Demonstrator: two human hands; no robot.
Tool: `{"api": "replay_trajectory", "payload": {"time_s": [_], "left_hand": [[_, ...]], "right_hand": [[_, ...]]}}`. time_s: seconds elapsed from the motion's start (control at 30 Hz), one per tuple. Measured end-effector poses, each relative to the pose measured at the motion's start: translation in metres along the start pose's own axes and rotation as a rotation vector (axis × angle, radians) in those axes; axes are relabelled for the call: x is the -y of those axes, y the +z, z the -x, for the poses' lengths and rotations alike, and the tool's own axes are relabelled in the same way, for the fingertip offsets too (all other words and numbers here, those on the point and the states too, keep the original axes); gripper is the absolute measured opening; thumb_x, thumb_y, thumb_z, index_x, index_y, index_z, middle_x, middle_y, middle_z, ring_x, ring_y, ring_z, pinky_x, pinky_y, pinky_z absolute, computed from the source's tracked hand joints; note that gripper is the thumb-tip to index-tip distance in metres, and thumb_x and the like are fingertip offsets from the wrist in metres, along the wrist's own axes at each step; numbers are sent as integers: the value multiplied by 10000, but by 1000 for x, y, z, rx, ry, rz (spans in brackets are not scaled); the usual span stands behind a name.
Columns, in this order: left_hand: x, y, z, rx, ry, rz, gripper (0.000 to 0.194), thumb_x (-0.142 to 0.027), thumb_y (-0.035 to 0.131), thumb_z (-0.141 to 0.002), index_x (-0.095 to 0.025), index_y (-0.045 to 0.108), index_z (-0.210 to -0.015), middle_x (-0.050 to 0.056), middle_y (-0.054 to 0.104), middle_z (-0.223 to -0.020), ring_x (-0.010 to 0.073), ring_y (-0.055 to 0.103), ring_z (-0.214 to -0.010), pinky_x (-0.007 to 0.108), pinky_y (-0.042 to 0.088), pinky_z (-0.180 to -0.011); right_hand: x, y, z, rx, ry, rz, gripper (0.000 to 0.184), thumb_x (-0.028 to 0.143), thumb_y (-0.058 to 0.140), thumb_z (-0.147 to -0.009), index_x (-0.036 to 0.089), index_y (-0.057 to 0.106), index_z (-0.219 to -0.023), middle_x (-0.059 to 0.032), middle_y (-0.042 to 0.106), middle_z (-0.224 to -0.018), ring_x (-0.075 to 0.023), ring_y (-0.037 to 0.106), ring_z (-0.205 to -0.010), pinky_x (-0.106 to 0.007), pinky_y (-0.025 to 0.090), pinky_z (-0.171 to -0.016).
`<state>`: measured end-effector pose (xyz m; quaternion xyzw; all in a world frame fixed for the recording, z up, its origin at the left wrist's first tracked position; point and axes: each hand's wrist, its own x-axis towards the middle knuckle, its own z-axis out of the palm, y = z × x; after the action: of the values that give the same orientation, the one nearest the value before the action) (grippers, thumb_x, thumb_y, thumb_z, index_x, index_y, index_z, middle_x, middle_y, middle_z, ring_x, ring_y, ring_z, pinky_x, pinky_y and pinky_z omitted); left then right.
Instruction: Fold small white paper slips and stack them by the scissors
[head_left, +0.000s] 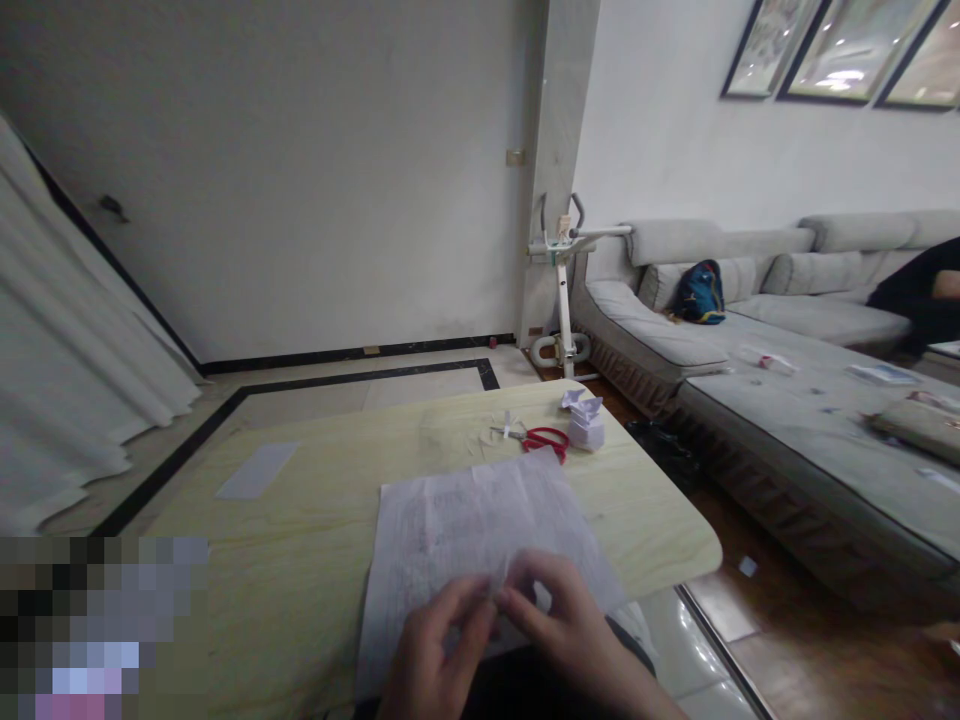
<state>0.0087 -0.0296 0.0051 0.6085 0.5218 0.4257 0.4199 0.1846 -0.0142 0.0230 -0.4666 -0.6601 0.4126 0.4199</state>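
Near the table's front edge, my left hand (450, 630) and my right hand (555, 610) meet fingertip to fingertip, both closed in a pinch. A small pale piece of paper (501, 578) shows between the fingertips; its shape is blurred. Under the hands lies a large creased printed sheet (465, 510). Just beyond its far edge rest red-handled scissors (546, 440), blades pointing left, among thin paper strips (484, 437). Folded white paper pieces (587, 425) stand to the right of the scissors.
The pale wooden table (300, 560) has a rounded right corner. On its left side lies a blank white paper (259, 470). Grey sofas (825, 410) with a blue backpack (700, 292) stand at right, where a person in dark clothing (919, 290) partly shows. White exercise equipment (562, 290) stands behind.
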Motion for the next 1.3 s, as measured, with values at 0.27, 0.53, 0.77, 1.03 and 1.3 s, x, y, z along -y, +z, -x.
{"api": "replay_trajectory", "payload": {"time_s": [0.27, 0.53, 0.77, 1.03, 1.3], "left_hand": [[25, -1, 0, -5, 151, -240, 288, -395, 611, -906, -234, 715, -1121, 81, 787, -1043, 225, 758, -923, 281, 614, -806], [10, -1, -5, -76, 422, -429, 258, -357, 489, -982, -214, 680, -1082, 57, 803, -967, 193, 770, -854, 240, 626, -722], [6, -1, -9, -171, 529, -548, 266, -359, 505, -968, -197, 696, -1057, 94, 800, -920, 227, 769, -806, 287, 623, -702], [3, 0, -1, -126, 362, -337, 218, -293, 605, -905, -232, 717, -1081, 64, 791, -1015, 230, 753, -910, 289, 603, -819], [-12, -7, -6, -76, 221, -72, 204, -245, 545, -918, -229, 736, -988, 40, 780, -1018, 203, 721, -980, 288, 579, -875]], "right_hand": [[-1, -2, 1, -11, -26, 116, 185, 225, 610, -861, 183, 589, -682, 10, 621, -649, -145, 561, -635, -241, 431, -619], [0, -1, 2, -19, -71, 229, 197, 216, 584, -857, 189, 520, -673, 11, 583, -650, -145, 536, -624, -246, 418, -604], [0, 1, -1, -60, -129, 259, 155, 159, 542, -836, 193, 512, -688, 12, 565, -654, -144, 526, -617, -246, 414, -582], [-1, 6, 2, -128, -123, 202, 128, 130, 504, -793, 214, 539, -703, 4, 566, -644, -161, 524, -610, -256, 418, -566], [1, 3, 0, -104, -164, 170, 142, 96, 511, -777, 212, 534, -699, 6, 564, -667, -160, 535, -634, -257, 434, -592]]}}
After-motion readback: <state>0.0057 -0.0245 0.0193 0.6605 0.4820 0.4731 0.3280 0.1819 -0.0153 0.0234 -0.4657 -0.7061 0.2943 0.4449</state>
